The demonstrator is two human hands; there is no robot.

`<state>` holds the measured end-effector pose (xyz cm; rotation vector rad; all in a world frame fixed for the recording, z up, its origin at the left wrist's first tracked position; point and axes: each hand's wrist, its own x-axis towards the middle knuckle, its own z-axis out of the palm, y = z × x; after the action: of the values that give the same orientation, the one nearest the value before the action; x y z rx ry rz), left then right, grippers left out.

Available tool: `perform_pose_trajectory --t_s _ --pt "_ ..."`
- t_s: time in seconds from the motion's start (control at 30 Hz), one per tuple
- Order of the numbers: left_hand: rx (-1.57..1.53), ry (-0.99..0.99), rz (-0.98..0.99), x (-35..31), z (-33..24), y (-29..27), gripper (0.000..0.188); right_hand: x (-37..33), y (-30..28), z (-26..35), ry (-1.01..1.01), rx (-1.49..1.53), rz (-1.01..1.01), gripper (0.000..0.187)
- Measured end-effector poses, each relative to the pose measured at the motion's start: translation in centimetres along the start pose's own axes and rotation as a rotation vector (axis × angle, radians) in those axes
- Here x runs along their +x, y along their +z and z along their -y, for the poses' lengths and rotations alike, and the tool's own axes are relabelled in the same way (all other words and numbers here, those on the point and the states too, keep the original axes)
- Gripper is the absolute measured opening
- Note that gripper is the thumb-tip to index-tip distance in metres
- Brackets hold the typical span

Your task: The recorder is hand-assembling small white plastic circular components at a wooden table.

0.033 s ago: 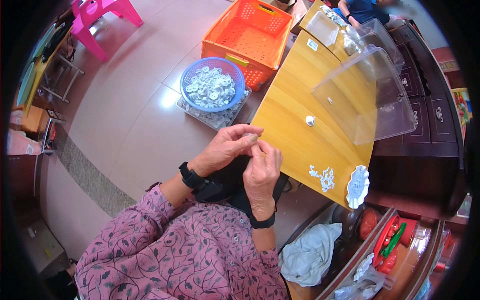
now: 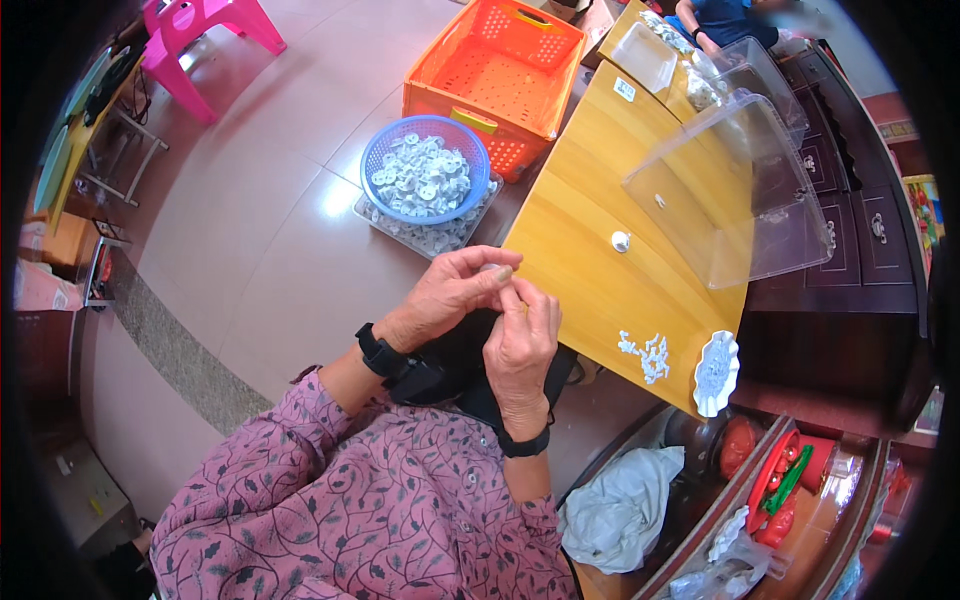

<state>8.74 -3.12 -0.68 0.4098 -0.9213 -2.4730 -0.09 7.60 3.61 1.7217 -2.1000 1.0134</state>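
Observation:
My left hand (image 2: 455, 293) and my right hand (image 2: 522, 350) meet above my lap, beside the near-left edge of the yellow wooden table (image 2: 590, 165). Their fingers are pinched together, and whatever lies between the fingertips is hidden or too small to name. A small round white piece (image 2: 620, 242) rests on the table to the right of my hands. Closer to the table's near corner lies a loose group of tiny white parts (image 2: 652, 358). Beside them, a white scalloped dish (image 2: 728, 345) holds many small pale pieces.
A blue mesh basket (image 2: 375, 193) of white plastic pieces sits on a filled clear tray (image 2: 372, 218). Behind it stands an orange crate (image 2: 425, 100). Clear plastic bins (image 2: 690, 185) lean over the table's right side. Another person's hand (image 2: 708, 44) is at the far end.
Both hands have shifted very slightly to the left, still pinched together. Everything else looks the same.

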Motion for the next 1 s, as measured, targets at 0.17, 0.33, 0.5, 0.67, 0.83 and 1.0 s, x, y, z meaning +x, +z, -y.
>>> perform_pose_trajectory --t_s 0.17,0.33,0.5,0.67,0.83,1.0 --pt "-0.058 0.054 -0.223 0.7 -2.1 -2.7 0.031 -0.5 -0.1 -0.1 0.121 0.093 -0.052 0.028" --pt "-0.13 0.126 -0.465 4.3 -3.3 -9.2 0.027 -2.1 -1.3 -1.9 0.163 0.049 -0.051 0.026" --pt "-0.095 0.177 -0.605 8.3 -5.0 -14.6 0.043 -3.2 -1.8 -2.7 0.231 0.032 -0.077 0.023" --pt "0.114 0.055 -0.71 9.5 -5.9 -12.2 0.059 -4.0 -2.5 -3.7 0.262 0.013 -0.099 0.022" --pt "0.411 0.297 -0.362 10.3 -5.5 -1.7 0.047 -4.7 -3.3 -5.0 0.338 -0.038 -0.151 0.018" --pt "1.143 0.194 0.019 12.7 -2.9 6.3 0.027 -6.1 -4.3 -6.7 0.413 -0.148 -0.185 0.015"
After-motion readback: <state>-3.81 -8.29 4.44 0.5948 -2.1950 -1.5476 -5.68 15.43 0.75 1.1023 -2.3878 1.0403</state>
